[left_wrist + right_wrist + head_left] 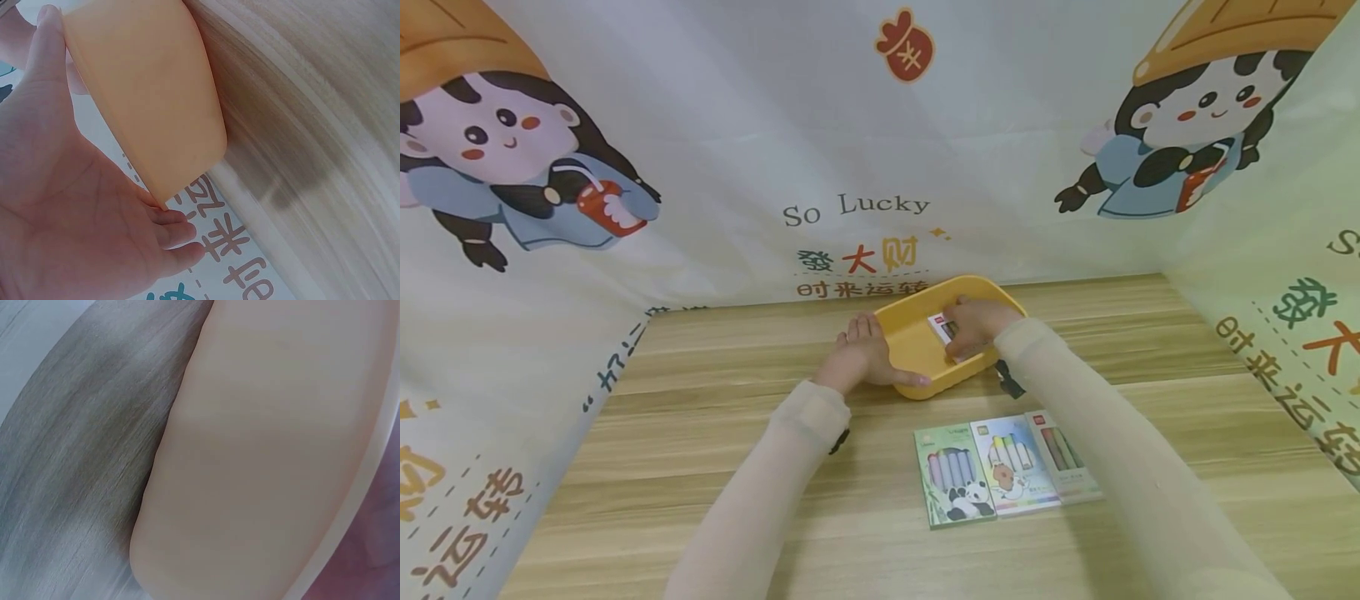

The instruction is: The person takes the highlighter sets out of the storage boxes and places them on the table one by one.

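Toward the back of the table sits a yellow plastic bin (953,377). My left hand (867,357) rests against its left end, fingers stretched out and thumb along the near rim; the left wrist view shows the palm beside the bin's outer wall (150,94). Reaching inside, my right hand (977,323) grips a small flat white box (937,323) with a red label, partly covered by the fingers. The right wrist view shows mostly the bin's wall (250,456), with the right hand (362,562) blurred at its edge.
Three flat boxes with pictures of coloured sticks lie side by side in front of the bin: a green panda box (955,475), a white box (1015,465) and a greyish box (1060,454), partly under the right sleeve. A printed cloth (737,167) stands behind the wooden table (700,400).
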`<state>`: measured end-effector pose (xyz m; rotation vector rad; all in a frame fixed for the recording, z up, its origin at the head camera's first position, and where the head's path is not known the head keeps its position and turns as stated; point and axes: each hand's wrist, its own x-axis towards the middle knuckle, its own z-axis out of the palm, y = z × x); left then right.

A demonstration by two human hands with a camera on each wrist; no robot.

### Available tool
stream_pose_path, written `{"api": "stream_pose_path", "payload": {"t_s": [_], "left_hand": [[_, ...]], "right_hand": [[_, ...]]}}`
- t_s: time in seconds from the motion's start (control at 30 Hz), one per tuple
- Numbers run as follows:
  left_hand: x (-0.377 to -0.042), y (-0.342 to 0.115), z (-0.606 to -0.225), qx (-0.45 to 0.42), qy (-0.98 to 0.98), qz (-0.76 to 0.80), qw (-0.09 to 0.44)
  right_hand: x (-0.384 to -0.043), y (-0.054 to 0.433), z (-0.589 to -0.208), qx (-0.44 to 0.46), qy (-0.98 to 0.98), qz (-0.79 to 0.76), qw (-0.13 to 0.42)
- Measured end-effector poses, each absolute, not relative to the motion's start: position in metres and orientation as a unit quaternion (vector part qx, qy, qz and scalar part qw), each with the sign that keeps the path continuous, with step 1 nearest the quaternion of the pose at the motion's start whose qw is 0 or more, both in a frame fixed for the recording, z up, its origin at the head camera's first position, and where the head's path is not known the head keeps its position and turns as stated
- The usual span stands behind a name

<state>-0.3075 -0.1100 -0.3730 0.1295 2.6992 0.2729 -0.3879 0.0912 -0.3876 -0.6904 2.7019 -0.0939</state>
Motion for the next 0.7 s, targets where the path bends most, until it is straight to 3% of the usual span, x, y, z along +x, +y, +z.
{"api": "stream_pose_path", "payload": {"t_s": [0.7], "left_hand": [[-0.309, -0.1096, -0.3752, 0.047, 0.972, 0.095, 0.21]], "right_hand": [[-0.3938, 0.0892, -0.3901, -0.221, 0.955, -0.048, 0.189]]}}
